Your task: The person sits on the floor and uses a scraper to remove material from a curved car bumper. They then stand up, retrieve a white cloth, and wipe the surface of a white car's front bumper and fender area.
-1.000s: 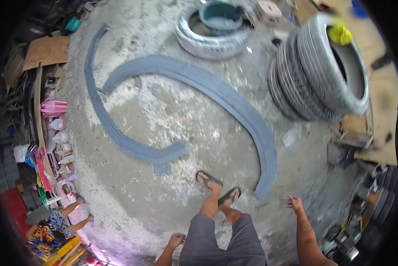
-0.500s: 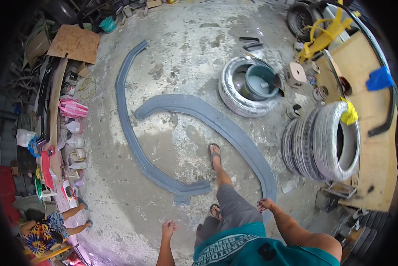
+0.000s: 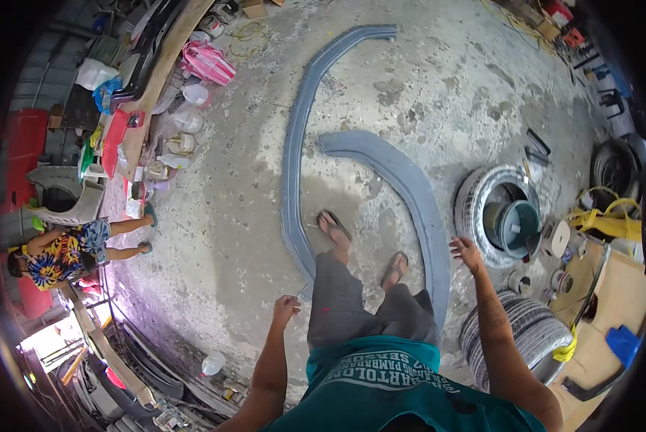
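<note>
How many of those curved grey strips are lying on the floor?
2. One long grey strip lies left of the camera wearer's feet, the other strip to their right. More could be hidden.

The long, narrow, curved grey strip (image 3: 292,165) and the broader arched grey strip (image 3: 429,241) look like painted plastic or metal, which of the two I cannot tell, smooth with a low satin sheen. Beneath them, the pale grey concrete floor (image 3: 229,216) is rough, blotched and mostly matt. The round dark-green bucket (image 3: 493,225) looks like smooth plastic, the teal printed shirt (image 3: 380,392) soft matt cloth.
</note>
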